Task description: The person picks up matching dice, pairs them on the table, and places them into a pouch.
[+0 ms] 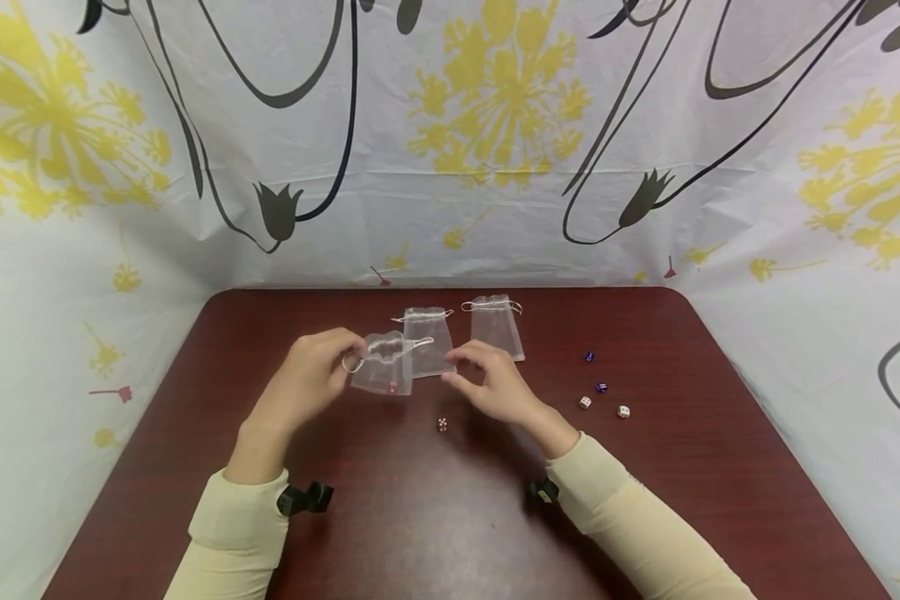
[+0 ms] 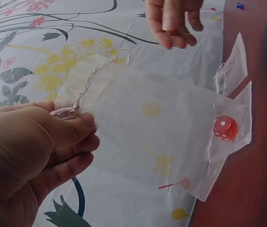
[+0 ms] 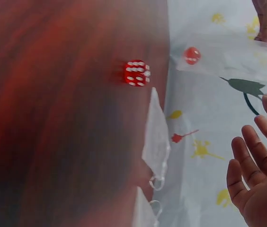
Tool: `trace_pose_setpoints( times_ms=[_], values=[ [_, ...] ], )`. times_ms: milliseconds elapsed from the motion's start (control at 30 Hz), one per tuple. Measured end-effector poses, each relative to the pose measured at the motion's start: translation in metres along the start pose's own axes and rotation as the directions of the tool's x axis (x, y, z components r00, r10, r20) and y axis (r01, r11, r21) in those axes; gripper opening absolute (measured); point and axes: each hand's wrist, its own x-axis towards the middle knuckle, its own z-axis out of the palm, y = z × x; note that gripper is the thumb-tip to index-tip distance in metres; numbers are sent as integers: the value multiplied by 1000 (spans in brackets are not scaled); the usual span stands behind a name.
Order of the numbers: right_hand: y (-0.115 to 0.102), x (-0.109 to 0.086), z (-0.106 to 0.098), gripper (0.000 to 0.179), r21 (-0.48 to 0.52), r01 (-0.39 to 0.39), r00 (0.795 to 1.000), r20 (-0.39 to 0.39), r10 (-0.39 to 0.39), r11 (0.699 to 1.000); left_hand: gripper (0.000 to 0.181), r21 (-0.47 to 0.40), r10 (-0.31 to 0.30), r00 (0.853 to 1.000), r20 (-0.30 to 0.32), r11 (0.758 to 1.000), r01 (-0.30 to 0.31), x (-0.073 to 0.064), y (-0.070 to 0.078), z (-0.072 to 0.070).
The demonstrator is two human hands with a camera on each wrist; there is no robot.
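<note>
My left hand (image 1: 311,375) pinches the drawstring neck of a sheer white drawstring pouch (image 2: 143,127) between thumb and fingers. A red die (image 2: 225,128) with white pips shows through the mesh at the pouch's bottom end. The right hand (image 1: 498,390) hovers just right of the pouches, fingers parted and slightly bent, with nothing in its grasp. Below and between the hands lies a second red die (image 1: 442,424) on the table. Two more sheer pouches lie flat behind: one pouch (image 1: 431,354) partly behind the held one, another pouch (image 1: 495,327) farther right.
To the right on the dark red wooden table (image 1: 420,525) lie two white dice, a nearer white die (image 1: 624,412) and another white die (image 1: 585,402). Two blue dice, one blue die (image 1: 602,387) and a farther blue die (image 1: 589,357), sit behind them. A patterned curtain (image 1: 390,200) surrounds the table's far edge and sides.
</note>
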Motion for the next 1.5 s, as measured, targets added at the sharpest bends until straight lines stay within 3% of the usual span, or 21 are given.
trace_pose_setpoints(
  times_ms=[367,733,1000,1200,1500],
  values=[
    [13,-16,23,20,45,-74,993,94,70,996,21,-4,-16,1000,12,1000,16,-1,2,2],
    [21,-23,31,22,51,-144,976,173,133,988,21,-2,-25,1000,15,1000,25,-1,1,2],
    [27,-30,35,21,19,-111,958,267,101,994,20,-3,-24,999,21,1000,25,-1,1,3],
    [28,-33,37,28,4,-73,957,283,68,997,22,-3,-9,1000,25,1000,9,-2,-1,3],
    [29,-33,41,32,-60,-25,943,331,43,998,21,9,-37,998,43,999,36,-3,0,2]
  ],
)
